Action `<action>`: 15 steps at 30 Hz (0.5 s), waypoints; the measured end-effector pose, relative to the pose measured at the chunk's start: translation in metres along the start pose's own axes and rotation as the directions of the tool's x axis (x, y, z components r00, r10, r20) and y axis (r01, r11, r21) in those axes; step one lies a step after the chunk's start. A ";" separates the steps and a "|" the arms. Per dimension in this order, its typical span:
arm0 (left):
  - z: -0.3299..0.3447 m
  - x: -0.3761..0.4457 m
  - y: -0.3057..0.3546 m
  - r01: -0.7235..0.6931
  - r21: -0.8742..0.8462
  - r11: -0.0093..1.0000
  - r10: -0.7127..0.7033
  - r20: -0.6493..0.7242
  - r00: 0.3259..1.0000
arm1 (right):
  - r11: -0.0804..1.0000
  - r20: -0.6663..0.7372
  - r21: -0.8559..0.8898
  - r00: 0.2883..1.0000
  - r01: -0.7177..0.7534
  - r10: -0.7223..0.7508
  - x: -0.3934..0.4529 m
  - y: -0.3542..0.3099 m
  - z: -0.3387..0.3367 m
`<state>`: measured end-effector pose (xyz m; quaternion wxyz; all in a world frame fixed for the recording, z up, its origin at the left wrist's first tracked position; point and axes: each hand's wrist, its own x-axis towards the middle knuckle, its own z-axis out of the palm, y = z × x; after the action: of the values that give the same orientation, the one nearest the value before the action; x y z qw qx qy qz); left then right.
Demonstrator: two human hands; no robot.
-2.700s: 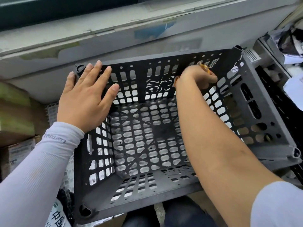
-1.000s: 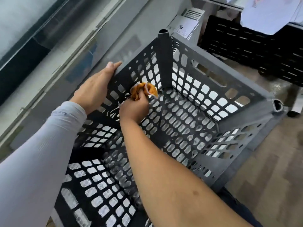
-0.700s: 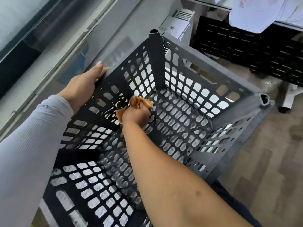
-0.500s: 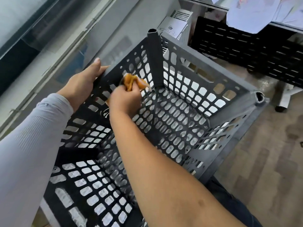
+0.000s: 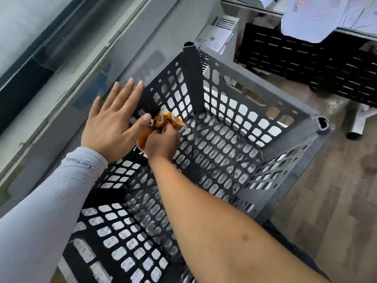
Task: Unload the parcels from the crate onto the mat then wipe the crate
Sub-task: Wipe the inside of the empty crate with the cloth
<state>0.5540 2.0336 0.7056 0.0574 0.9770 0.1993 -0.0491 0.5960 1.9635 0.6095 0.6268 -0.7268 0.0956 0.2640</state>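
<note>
R hand point(image 5: 162, 141) grips cloth point(image 5: 163, 123) by crate point(image 5: 255, 86) wall.

The crate point(image 5: 224, 139) sits mid-frame. Inside it, at its ten o'clock wall, the right hand point(image 5: 161, 142) grips the cloth point(image 5: 163, 121) — the left hand point(image 5: 110, 127) lies just left, at nine o'clock. At one o'clock, behind the crate, stand a box point(image 5: 216, 37) and a rack point(image 5: 306, 62).

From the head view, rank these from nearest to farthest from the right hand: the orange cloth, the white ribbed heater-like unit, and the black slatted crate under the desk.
1. Orange cloth: bunched in the right hand itself, inside the grey perforated crate.
2. White ribbed heater-like unit: beyond the crate's far corner.
3. Black slatted crate: far right, under the desk.
</note>
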 end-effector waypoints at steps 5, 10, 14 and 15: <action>0.014 -0.006 0.006 0.047 0.147 0.988 -0.038 -0.060 0.997 | 0.969 0.086 0.054 0.968 -0.239 0.234 0.007 0.004 -0.014; 0.024 -0.024 0.026 0.188 0.017 0.982 -0.185 -0.099 0.978 | 0.990 -0.100 0.139 0.995 0.003 0.011 0.013 -0.020 -0.018; 0.020 -0.024 0.035 0.262 -0.129 0.956 -0.274 -0.080 0.959 | 0.941 -0.131 0.277 0.978 0.194 -0.163 0.015 -0.054 -0.013; 0.019 -0.024 0.036 0.267 -0.159 0.951 -0.282 -0.083 0.956 | 0.929 -0.144 0.308 0.976 0.203 -0.165 0.015 -0.057 -0.012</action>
<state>0.5449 1.9893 0.6933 0.1110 0.9341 0.3391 0.0096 0.6385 1.9657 0.6524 0.7521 -0.6349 0.1049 0.1423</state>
